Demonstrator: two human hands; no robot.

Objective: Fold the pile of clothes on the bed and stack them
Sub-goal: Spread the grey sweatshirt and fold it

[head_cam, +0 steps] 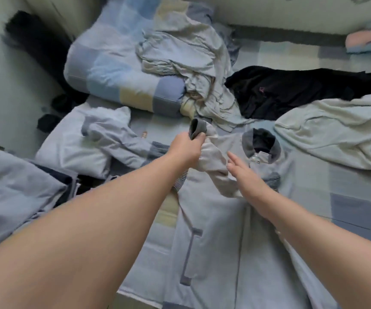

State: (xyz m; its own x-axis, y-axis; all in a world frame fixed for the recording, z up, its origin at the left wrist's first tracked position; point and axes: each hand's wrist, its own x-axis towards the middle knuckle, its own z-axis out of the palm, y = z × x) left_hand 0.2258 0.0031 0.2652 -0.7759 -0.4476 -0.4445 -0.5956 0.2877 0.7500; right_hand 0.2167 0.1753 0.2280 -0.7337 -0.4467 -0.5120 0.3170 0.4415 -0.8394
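Cuff (196, 128), dark grey and ribbed, is pinched in the curled fingers of the left hand (185, 146); right hand (247, 175) is held flat with fingers straight over the sleeve (213, 157), contact cannot be told; pale grey zip jacket (213, 230) is laid flat mid-bed on the checked sheet (347, 208); beyond it a crumpled beige pile (186, 59), a black garment (291, 90) and a pale green garment (336, 130) are heaped; folded clothes (73, 141) are set at the left edge.

- Pale jacket (220, 230), centre: smooth matt cloth, with ribbed grey knit at the collar (248, 142) and cuff (196, 128).
- Black garment (291, 92), upper right: soft, fuzzy matt cloth.
- Checked bed cover (347, 197): smooth matt woven cloth.
- Crumpled beige garment (186, 63), top centre: thin wrinkled cloth.
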